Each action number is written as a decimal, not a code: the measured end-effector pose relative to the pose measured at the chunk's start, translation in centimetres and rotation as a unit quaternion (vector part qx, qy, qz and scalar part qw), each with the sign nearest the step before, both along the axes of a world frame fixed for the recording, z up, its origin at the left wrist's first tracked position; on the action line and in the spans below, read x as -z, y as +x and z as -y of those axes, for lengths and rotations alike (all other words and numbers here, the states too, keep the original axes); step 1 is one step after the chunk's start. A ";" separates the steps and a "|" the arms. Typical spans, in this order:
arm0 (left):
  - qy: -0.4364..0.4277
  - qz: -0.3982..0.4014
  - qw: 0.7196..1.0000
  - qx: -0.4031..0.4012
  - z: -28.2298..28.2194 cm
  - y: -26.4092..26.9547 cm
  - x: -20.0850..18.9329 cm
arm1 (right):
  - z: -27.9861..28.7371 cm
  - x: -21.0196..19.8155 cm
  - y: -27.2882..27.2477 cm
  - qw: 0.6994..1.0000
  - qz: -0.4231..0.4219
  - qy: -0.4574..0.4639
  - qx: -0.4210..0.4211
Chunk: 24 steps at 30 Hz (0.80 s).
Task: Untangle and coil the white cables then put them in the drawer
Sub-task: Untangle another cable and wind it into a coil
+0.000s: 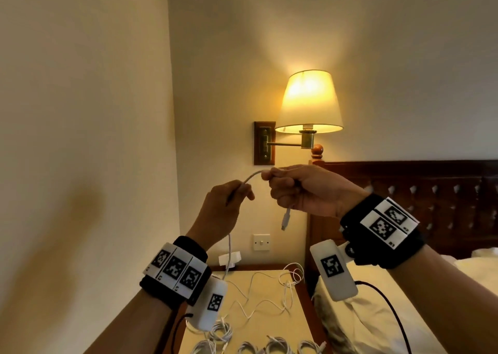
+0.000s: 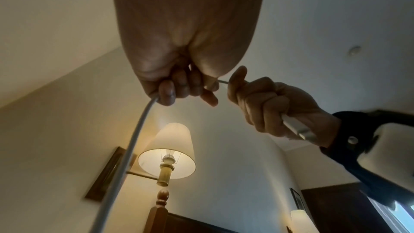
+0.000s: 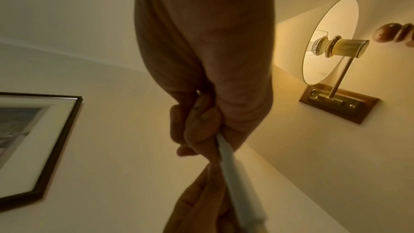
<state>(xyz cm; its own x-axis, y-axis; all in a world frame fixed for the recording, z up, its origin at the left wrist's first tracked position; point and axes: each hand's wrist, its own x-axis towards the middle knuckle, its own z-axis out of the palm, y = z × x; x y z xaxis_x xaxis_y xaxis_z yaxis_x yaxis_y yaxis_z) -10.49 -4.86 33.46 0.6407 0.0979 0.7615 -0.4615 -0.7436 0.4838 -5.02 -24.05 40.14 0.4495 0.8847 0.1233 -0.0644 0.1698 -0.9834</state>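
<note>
Both hands are raised in front of the wall, holding one white cable (image 1: pixel 250 177) that arcs between them. My left hand (image 1: pixel 229 205) grips it, and the rest of the cable (image 1: pixel 229 248) hangs from that fist down to the bedside table. My right hand (image 1: pixel 293 189) is fisted round the end, with the plug (image 1: pixel 285 219) dangling below. In the left wrist view the cable (image 2: pixel 132 144) leaves my curled left fingers (image 2: pixel 170 89). The right wrist view shows the cable (image 3: pixel 233 174) coming out of my right fist (image 3: pixel 201 127). Loose tangled cables (image 1: pixel 272 294) lie on the bedside table (image 1: pixel 272 324); several coiled ones (image 1: pixel 269 347) sit along its near edge.
A lit wall lamp (image 1: pixel 310 103) on a brass arm hangs just above my hands. A dark wooden headboard (image 1: pixel 431 200) and the bed (image 1: pixel 377 313) are on the right. A wall switch (image 1: pixel 261 241) and a white plug adapter (image 1: pixel 229 259) are behind the table. No drawer is in view.
</note>
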 end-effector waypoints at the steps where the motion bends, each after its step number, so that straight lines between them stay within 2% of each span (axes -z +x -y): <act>1: -0.049 -0.020 0.999 0.013 -0.2 0.1 0.7 | 0.1 -0.2 0.1 0.999 -0.015 0.029 0.014; 4: -0.191 -0.086 0.977 0.046 -0.4 -0.3 3.8 | 0.7 -1.0 0.7 0.991 -0.045 0.119 0.050; 7: -0.203 -0.141 0.968 0.041 0.0 -0.7 7.3 | 1.1 -1.4 1.3 0.982 -0.049 0.154 0.101; 9: -0.130 -0.222 0.962 0.088 1.1 -1.4 7.4 | 1.1 -1.0 1.3 0.981 -0.036 0.144 0.126; 11: 0.010 -0.320 0.938 0.132 3.0 -2.9 5.4 | 0.8 -0.3 1.2 0.983 0.015 0.114 0.145; 13: 0.110 -0.340 0.925 0.131 4.6 -4.3 2.2 | 0.2 0.4 0.8 0.981 0.092 0.076 0.151; 15: 0.127 -0.268 0.947 0.127 5.6 -5.4 -1.2 | -0.4 0.9 0.2 0.972 0.169 0.038 0.159; 18: 0.133 -0.091 0.984 0.078 5.6 -5.7 -4.5 | -0.7 1.4 -0.6 0.959 0.222 0.018 0.178; 20: 0.151 -0.014 0.988 0.039 5.0 -5.1 -5.4 | -0.5 1.6 -0.9 0.962 0.214 0.028 0.170; 24: 0.168 0.070 0.983 -0.019 3.6 -3.0 -5.5 | -0.6 1.8 -1.2 0.966 0.196 0.041 0.161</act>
